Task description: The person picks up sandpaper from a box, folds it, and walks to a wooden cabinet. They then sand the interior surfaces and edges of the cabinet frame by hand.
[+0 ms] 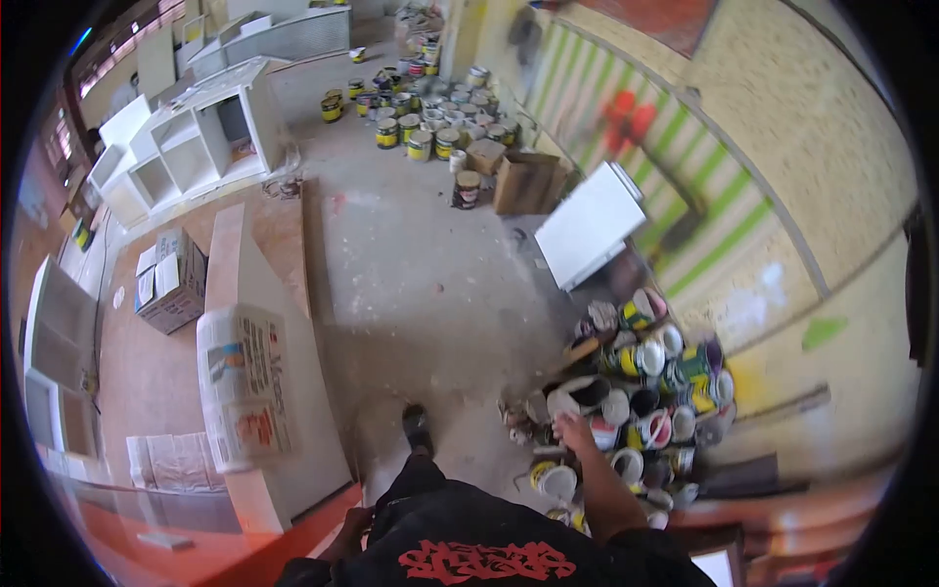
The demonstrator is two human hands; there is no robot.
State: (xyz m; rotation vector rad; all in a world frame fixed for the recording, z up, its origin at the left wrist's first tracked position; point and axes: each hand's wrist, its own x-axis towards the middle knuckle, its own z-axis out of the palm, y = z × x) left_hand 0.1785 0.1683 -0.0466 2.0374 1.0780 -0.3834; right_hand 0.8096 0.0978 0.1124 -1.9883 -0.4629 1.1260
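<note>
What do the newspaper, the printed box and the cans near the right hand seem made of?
Newspaper: thin matte paper, showing a headline and pictures. Printed box: likely cardboard, matte, judging by its folded flaps. Cans near the right hand: rigid and smooth, with round rims and coloured sides; metal or plastic, the look leaves it open.

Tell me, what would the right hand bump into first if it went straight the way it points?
Probably the pale rounded container just beyond the fingertips of the right hand, among the paint cans. Depth is unclear, so it might pass above.
</note>
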